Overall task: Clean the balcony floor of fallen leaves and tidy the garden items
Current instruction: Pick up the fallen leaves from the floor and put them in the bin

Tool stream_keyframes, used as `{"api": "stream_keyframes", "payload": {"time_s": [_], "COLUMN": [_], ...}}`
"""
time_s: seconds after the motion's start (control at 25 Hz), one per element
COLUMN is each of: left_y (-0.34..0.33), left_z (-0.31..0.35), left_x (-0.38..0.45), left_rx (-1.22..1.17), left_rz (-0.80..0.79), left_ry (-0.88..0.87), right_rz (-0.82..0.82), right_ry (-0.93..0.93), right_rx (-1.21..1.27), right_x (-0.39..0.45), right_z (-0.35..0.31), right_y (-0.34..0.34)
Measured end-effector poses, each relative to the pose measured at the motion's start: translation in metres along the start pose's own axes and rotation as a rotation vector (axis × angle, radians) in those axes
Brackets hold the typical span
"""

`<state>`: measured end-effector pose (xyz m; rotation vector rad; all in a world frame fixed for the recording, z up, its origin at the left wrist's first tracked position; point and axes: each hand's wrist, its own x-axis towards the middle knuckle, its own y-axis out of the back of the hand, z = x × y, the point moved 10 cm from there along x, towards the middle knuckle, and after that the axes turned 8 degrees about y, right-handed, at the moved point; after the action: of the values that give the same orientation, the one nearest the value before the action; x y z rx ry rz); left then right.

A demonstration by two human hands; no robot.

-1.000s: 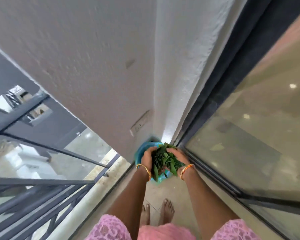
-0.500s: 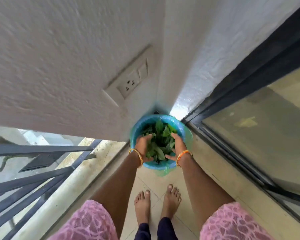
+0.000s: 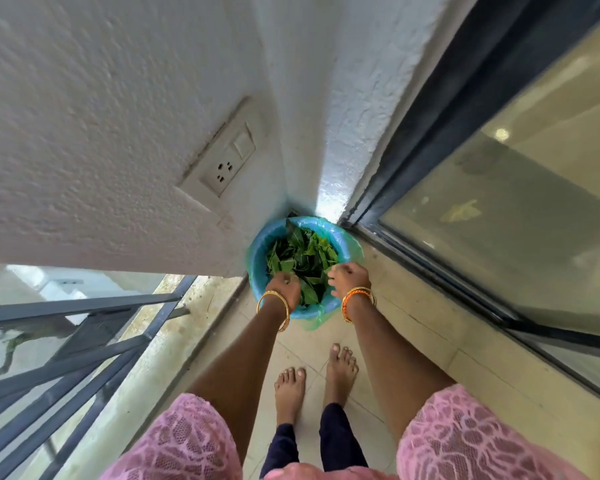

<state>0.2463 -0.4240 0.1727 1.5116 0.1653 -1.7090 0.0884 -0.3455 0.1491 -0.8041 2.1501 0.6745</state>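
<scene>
Left hand (image 3: 284, 287) is down inside the near-left part of the bin (image 3: 257, 271), fingers curled into the leaves (image 3: 300, 254), so it looks like it's got a grip on some of them, though the fingertips are buried and I can't see exactly how much it's holding. Right hand (image 3: 347, 278) is at the near-right rim, fingers loosely curled; honestly can't tell if it's pinching a leaf or just resting there on the edge of the pile. Both wrists have bangles on them, gold on the left, gold and orange on the right.

The bin is a small blue one with a thin greenish bag (image 3: 352, 247) lining it, the bag spilling over the rim. It sits on the floor (image 3: 413, 327) tucked right into the far corner where the white textured wall (image 3: 101, 116) meets the dark frame of the glass door (image 3: 516, 220) on the right. It's pretty much full of green leaves, piled up to about rim level.

A socket with a switch (image 3: 227, 161) is on the wall above and to the left of the bin. On the left there's a dark metal railing (image 3: 84, 344) running along the balcony edge. Bare feet (image 3: 312, 379) stand on the tiles just near of the bin, with pink lace sleeves (image 3: 187, 441) at the bottom of the view.
</scene>
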Motion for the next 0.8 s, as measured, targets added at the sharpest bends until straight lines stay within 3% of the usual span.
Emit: {"api": "stream_keyframes", "payload": {"time_s": [0.2,0.32,0.44,0.8], "left_y": [0.000,-0.004,-0.019,-0.090], "left_z": [0.009,0.014,0.018,0.022], "left_x": [-0.079,-0.115,-0.162,-0.360], "left_rx": [0.308,0.502,0.793,1.424], "left_rz": [0.008,0.007,-0.008,-0.025], "left_ry": [-0.188,-0.281,-0.487,-1.062], "right_rz": [0.082,0.105,0.171,0.500], "right_ry": [0.226,0.280,0.259,0.136], "right_rx": [-0.397,-0.566,-0.740,-0.669], "right_x": [-0.096,-0.143,-0.186,-0.352], "right_z": [-0.032,-0.025,-0.011,0.030], "right_y": [0.055,0.081,0.104,0.233]}}
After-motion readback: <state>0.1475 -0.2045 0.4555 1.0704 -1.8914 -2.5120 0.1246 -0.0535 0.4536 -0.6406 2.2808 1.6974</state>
